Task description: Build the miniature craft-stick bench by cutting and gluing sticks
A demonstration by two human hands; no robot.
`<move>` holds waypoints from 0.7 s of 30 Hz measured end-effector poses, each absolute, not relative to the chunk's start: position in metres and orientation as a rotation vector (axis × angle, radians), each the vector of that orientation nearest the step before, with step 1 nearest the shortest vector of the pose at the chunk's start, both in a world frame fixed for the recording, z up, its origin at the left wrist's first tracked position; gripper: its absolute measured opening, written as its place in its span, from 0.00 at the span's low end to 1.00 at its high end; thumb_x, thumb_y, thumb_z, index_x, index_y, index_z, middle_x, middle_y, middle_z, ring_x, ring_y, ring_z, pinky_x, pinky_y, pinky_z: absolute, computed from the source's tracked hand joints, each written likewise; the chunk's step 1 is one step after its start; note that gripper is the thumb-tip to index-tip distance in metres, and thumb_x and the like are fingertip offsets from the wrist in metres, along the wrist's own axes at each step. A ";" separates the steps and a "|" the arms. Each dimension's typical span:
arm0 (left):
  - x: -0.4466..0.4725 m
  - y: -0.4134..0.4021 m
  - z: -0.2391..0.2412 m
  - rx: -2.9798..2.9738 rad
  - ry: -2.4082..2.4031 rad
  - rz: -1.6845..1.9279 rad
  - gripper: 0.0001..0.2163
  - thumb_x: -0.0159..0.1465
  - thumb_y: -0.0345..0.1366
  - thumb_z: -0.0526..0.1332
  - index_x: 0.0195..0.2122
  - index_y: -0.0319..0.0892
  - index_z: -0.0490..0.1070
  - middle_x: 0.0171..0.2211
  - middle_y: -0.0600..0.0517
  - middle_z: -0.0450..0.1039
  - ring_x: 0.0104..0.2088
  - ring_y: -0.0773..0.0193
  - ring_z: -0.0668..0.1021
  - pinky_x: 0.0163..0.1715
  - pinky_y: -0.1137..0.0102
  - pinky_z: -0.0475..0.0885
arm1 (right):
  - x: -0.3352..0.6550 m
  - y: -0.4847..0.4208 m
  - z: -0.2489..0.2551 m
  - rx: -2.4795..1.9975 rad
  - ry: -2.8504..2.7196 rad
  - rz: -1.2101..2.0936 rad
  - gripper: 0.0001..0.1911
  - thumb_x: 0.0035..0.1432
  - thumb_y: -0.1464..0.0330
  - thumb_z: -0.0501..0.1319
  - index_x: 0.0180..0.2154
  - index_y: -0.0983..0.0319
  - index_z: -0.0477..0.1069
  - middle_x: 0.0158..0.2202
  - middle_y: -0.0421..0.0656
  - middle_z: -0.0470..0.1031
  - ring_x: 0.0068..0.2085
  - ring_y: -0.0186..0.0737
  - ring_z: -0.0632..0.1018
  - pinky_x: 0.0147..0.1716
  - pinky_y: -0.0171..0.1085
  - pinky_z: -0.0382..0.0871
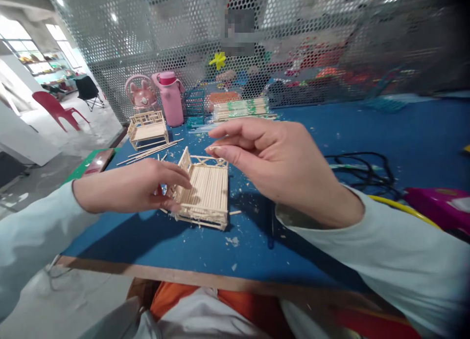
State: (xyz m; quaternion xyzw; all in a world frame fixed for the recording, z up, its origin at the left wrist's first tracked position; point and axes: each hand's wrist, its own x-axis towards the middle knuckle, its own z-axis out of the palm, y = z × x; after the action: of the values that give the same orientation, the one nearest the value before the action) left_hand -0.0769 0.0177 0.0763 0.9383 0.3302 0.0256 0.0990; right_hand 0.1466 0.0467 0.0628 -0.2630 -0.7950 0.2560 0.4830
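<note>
A miniature bench of thin wooden sticks point(211, 185), with a slatted seat and low side rails, stands on the blue tabletop. My left hand point(156, 185) is at its left side, thumb and fingers curled around the rail there; the fingers partly hide that rail. Above the bench's far right corner, my right hand point(271, 153) is raised, apart from the bench. Its thumb and index finger pinch a tiny pale bit of stick point(216, 148). A second miniature stick bench point(149, 129) sits farther back on the left.
Loose sticks point(147, 153) lie behind my left hand. Toward the mesh panel point(176, 31) are a pink bottle point(171, 101), a teal basket point(194, 104) and bagged sticks point(240, 108). A black cable point(367, 163) and a magenta tool point(436, 207) lie right. Shavings dot the table point(205, 260).
</note>
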 end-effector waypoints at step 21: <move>-0.075 0.064 0.031 2.805 1.198 0.842 0.06 0.61 0.36 0.59 0.35 0.39 0.72 0.41 0.45 0.74 0.40 0.64 0.77 0.38 0.71 0.74 | 0.184 0.075 0.000 -0.860 -1.920 0.493 0.04 0.55 0.70 0.60 0.29 0.62 0.71 0.27 0.40 0.75 0.29 0.33 0.74 0.31 0.34 0.67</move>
State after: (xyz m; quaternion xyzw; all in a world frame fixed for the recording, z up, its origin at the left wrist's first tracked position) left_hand -0.0750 0.0637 0.0315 0.8864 0.3786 0.2662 -0.0112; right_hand 0.1836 0.0754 -0.0003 -0.3511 -0.7838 0.2014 0.4710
